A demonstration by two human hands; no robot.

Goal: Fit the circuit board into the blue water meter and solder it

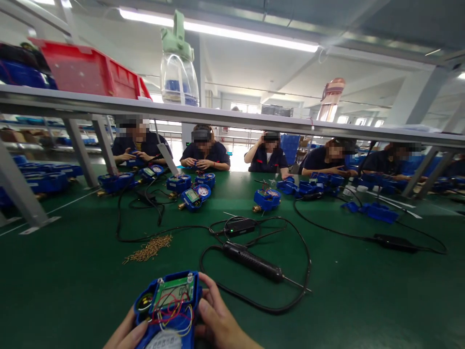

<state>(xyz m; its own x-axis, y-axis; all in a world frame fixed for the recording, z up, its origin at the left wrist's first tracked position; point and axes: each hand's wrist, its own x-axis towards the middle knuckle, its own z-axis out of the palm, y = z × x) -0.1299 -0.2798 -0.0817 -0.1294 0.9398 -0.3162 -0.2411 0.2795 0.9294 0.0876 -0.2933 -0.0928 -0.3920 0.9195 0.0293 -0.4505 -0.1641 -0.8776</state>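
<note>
A blue water meter (169, 310) with its housing uncovered is held near the bottom edge of the view. It has a small display on a green circuit board, loose red, white and yellow wires, and a round dial at its lower end. My left hand (127, 332) grips its left side, the thumb on the rim. My right hand (220, 315) wraps its right side. Beyond it lies a pile of small brass-coloured screws (149, 249). To the right, a black electric screwdriver (254, 261) rests on the table, its cable looped around it.
The green table (348, 300) also carries more blue meters (196, 196), a black cable box (240, 226) with a green light, and another black box (395, 243). A raised shelf (232, 112) holds a red bin (83, 68) and bottles. Several people sit opposite.
</note>
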